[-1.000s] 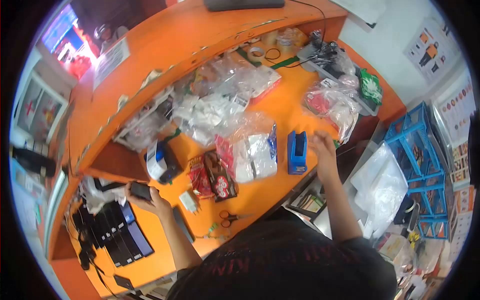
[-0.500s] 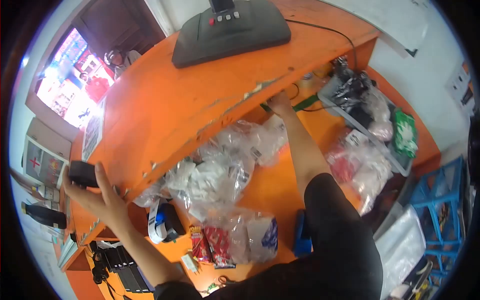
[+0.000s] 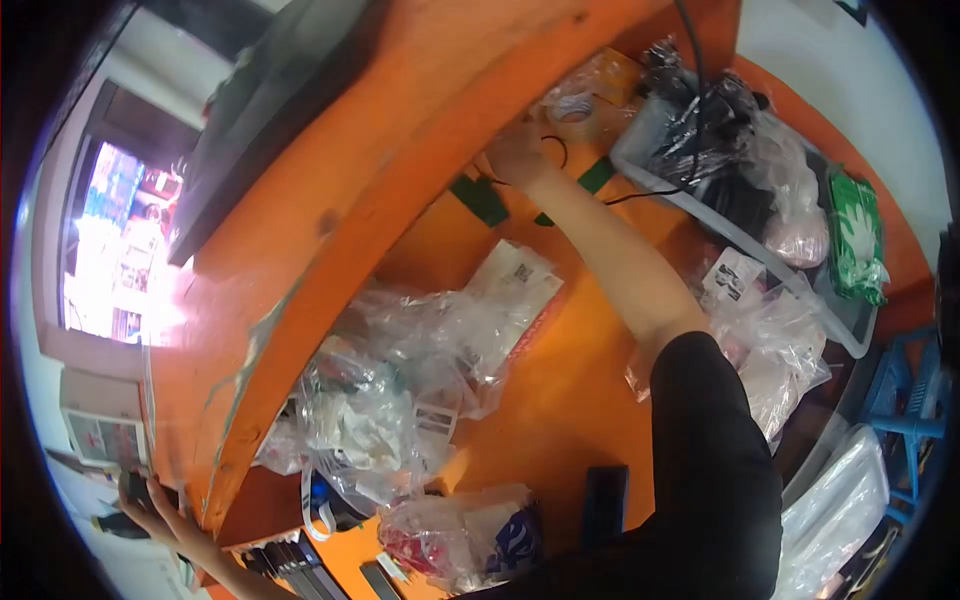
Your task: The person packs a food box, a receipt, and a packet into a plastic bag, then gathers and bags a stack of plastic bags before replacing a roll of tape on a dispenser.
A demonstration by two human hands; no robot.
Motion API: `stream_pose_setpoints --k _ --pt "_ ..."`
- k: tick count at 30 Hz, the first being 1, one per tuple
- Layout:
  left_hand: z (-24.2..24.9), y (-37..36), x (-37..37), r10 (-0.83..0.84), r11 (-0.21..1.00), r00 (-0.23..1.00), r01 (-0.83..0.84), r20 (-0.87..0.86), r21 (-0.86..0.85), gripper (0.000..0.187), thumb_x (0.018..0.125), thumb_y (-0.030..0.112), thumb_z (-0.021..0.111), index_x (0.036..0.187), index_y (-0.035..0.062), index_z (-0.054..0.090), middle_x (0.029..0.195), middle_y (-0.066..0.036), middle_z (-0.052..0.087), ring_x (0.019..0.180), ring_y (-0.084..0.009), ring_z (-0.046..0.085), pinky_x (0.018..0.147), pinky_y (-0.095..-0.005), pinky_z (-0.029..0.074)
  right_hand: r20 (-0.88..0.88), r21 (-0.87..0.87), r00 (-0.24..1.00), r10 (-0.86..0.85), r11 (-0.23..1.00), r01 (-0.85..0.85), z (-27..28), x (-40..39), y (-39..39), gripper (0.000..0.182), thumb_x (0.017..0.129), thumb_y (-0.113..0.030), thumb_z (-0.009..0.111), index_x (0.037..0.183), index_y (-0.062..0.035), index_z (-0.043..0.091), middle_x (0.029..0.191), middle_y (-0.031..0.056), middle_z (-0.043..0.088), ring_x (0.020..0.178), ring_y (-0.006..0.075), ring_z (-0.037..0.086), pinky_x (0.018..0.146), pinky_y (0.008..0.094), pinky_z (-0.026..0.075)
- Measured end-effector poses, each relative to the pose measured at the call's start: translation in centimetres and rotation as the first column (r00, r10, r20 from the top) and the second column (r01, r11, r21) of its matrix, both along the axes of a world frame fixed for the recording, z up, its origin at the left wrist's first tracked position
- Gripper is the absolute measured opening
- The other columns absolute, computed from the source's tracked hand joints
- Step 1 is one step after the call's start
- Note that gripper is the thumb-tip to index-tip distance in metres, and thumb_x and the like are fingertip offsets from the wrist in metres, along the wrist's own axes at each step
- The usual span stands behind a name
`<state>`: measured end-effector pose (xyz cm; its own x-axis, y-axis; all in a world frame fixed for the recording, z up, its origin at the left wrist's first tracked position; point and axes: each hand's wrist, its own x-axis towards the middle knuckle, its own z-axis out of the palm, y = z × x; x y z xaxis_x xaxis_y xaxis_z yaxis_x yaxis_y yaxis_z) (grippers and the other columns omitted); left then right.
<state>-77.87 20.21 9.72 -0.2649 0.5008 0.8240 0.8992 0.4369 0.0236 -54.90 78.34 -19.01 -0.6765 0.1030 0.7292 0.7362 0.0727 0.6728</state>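
My left hand [image 3: 165, 520] is low on the left by the counter's end, its fingers around a small black box [image 3: 152, 492]. My right hand [image 3: 515, 155] reaches in beneath the raised orange countertop [image 3: 330, 220]. It is blurred and its fingers are partly hidden, so I cannot make out whether they hold anything. Close to it lie a green strip [image 3: 480, 202] and a thin black cable [image 3: 640, 197]. A roll of tape [image 3: 572, 110] sits just beyond that hand.
Clear plastic bags [image 3: 365, 420] cover much of the lower orange shelf [image 3: 540, 400]. To the right are a grey bin [image 3: 720, 235] with bagged items, a green glove packet [image 3: 857, 235] and a blue rack [image 3: 905, 400]. A dark monitor base [image 3: 270, 110] stands on the countertop.
My view has tilted and moved closer to the shelf on the right. My left hand, with the black box, appears lower and further left. My right arm still reaches under the countertop.
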Motion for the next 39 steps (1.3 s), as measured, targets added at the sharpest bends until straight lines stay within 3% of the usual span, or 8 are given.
stream_pose_setpoints --k 2,7,17,19,26,32,35,39 --pt "0.4 -2.0 -2.3 -0.018 0.982 0.972 -0.026 -0.233 -0.185 0.038 0.084 0.021 0.057 0.118 0.0064 0.049 0.124 -0.020 0.038 0.105 -0.0289 0.049 0.081 -0.0358 0.046 -0.267 -0.854 0.935 -0.236 0.508 -0.116 5.2 3.1 -3.9 0.020 0.074 -0.015 0.052 0.088 -0.0089 0.065 0.089 0.0047 0.064 0.086 0.0198 0.059 0.084 0.0436 0.036" --pt "0.5 1.5 1.7 -0.071 0.923 0.899 -0.105 0.433 0.369 0.038 0.086 0.023 0.054 0.119 0.0056 0.048 0.123 -0.016 0.039 0.101 -0.0241 0.052 0.081 -0.0345 0.047 -0.288 -0.873 0.817 -0.499 0.487 -0.010 3.8 5.6 1.4 0.019 0.076 -0.017 0.052 0.086 -0.0135 0.067 0.089 0.0040 0.065 0.086 0.0181 0.060 0.079 0.0439 0.033" --pt "0.3 -0.6 -0.5 0.021 0.955 0.936 -0.123 0.352 0.269 0.047 0.086 0.025 0.053 0.126 0.0039 0.039 0.122 -0.015 0.043 0.104 -0.0229 0.050 0.085 -0.0369 0.044 -0.519 -0.785 0.835 -0.186 0.491 -0.378 0.0 0.8 -0.1 0.019 0.075 -0.019 0.053 0.087 -0.0131 0.066 0.094 0.0028 0.065 0.086 0.0190 0.061 0.070 0.0397 0.040" --pt "0.2 0.3 0.5 -0.034 0.932 0.921 -0.111 0.387 0.346 0.050 0.086 0.027 0.053 0.128 0.0042 0.037 0.119 -0.014 0.046 0.104 -0.0214 0.050 0.084 -0.0383 0.043 -0.231 -0.972 0.934 -0.272 0.099 -0.212 -0.3 -0.4 -2.5 0.019 0.074 -0.019 0.053 0.086 -0.0116 0.066 0.094 0.0053 0.064 0.086 0.0206 0.061 0.058 0.0363 0.043" --pt "0.5 1.2 2.0 0.005 0.943 0.929 -0.127 0.369 0.308 0.048 0.085 0.029 0.051 0.124 0.0031 0.039 0.106 -0.014 0.050 0.096 -0.0219 0.050 0.081 -0.0356 0.042 -0.847 -0.471 0.530 0.040 0.405 -0.784 -1.6 2.0 1.3 0.020 0.076 -0.020 0.053 0.090 -0.0099 0.064 0.095 0.0107 0.061 0.085 0.0250 0.060 0.058 0.0410 0.048" --pt "-0.3 -0.6 0.0 0.055 0.971 0.984 -0.093 0.171 0.218 0.047 0.084 0.024 0.051 0.124 0.0019 0.038 0.106 -0.014 0.051 0.094 -0.0211 0.051 0.077 -0.0332 0.044 -0.500 -0.559 0.854 -0.143 0.807 -0.192 -0.4 5.4 0.1 0.024 0.079 -0.022 0.049 0.082 -0.0038 0.064 0.084 0.0159 0.062 0.083 0.0284 0.061 0.072 0.0442 0.045" --pt "-0.5 -0.1 0.4 0.029 0.963 0.958 -0.103 0.286 0.249 0.049 0.084 0.025 0.052 0.125 0.0023 0.037 0.106 -0.014 0.051 0.094 -0.0203 0.051 0.076 -0.0339 0.045 -0.746 -0.665 0.599 -0.291 0.384 -0.641 3.0 6.8 -0.5 0.028 0.081 -0.023 0.047 0.090 -0.0003 0.061 0.092 0.0168 0.060 0.086 0.0311 0.059 0.075 0.0429 0.044" --pt "0.1 2.9 3.3 -0.123 0.932 0.937 -0.004 0.328 0.363 0.042 0.083 0.015 0.053 0.119 -0.0020 0.041 0.108 -0.013 0.050 0.096 -0.0203 0.050 0.081 -0.0302 0.041 -0.725 0.245 -0.281 -0.629 0.147 -0.958 6.9 8.3 -2.5 0.025 0.081 -0.017 0.046 0.094 0.0017 0.057 0.097 0.0138 0.058 0.081 0.0280 0.059 0.068 0.0378 0.046"
